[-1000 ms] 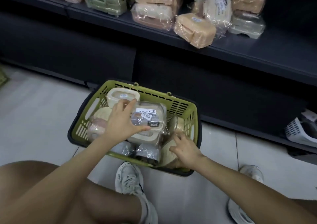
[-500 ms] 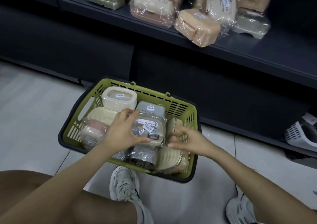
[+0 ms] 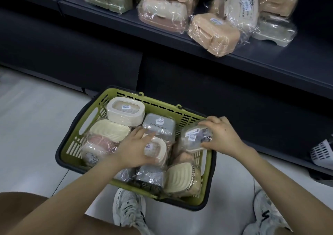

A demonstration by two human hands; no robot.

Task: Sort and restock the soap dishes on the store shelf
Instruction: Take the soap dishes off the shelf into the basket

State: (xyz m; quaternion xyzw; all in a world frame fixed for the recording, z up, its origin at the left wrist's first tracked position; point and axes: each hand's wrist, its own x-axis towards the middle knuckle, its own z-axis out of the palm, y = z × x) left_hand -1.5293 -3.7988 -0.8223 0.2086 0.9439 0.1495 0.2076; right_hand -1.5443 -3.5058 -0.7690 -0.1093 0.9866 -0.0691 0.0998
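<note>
Hands over olive-green slotted plastic basket (image 3: 160, 104) | our right hand (image 3: 222, 135) grips film-wrapped clear-lidded soap dish (image 3: 195, 137) above basket's right rim | our left hand (image 3: 134, 149) clasps film-wrapped cream oval soap dish (image 3: 156, 149) at basket centre

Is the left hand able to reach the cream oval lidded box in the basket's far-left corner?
Likely yes: the cream oval lidded box lies uncovered on top, just beyond the left hand, though its grip is on a wrapped cream-rimmed soap dish it must release first.
</note>
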